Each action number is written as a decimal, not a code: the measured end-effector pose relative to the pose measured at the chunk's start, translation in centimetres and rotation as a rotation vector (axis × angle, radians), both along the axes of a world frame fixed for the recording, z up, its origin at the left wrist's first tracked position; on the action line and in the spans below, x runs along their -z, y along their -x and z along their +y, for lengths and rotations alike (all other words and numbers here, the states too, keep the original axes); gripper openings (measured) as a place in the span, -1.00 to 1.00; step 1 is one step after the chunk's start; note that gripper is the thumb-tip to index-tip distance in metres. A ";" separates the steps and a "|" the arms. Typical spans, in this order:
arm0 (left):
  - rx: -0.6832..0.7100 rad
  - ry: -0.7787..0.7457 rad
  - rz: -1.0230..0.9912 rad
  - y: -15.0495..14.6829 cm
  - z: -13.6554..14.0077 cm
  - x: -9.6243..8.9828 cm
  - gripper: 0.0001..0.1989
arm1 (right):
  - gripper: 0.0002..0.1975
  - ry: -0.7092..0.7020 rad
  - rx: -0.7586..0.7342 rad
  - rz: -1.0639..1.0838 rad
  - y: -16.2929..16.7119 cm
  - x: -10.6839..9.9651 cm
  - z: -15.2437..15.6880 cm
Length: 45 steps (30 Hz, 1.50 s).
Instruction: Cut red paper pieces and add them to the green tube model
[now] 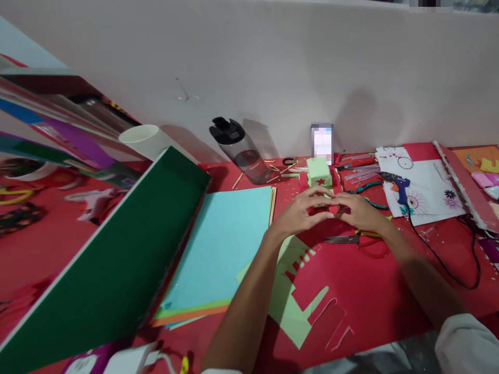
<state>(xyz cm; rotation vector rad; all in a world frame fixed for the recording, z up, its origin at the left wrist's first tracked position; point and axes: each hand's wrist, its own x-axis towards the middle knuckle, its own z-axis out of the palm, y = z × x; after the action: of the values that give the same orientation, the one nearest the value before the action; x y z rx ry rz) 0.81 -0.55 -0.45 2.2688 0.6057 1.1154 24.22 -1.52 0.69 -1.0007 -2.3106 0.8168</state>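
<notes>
Box (318, 170), pale green, behind left hand (309, 206) and right hand (360, 212); hands meet around red piece (334, 208), cannot tell if clamped.

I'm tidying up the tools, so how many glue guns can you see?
2. The blue one lies on white paper at the right; the pink one is at the left, past the green board. Others could be hidden behind that board.

Paper model (319, 169) — bottle (246, 156) left, glue gun (401, 188) right
</notes>
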 end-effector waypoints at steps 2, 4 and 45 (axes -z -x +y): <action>0.001 -0.003 -0.006 0.0 0.0 -0.1 -0.74 | -0.69 0.024 0.003 0.003 0.1 -0.3 -0.1; -0.007 -0.001 -0.016 0.1 -0.1 -0.4 -0.76 | -0.70 0.058 0.017 0.003 0.1 -0.7 -0.3; 0.011 0.459 0.882 -0.8 -1.2 -2.2 -0.81 | -0.62 0.155 -0.252 -0.751 1.0 -0.4 -1.6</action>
<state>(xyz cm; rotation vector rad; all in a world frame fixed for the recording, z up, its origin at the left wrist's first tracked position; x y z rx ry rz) 1.58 -1.79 1.74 2.2426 1.0404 -0.1132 23.22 -3.15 1.09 -1.2558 -3.0959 0.8184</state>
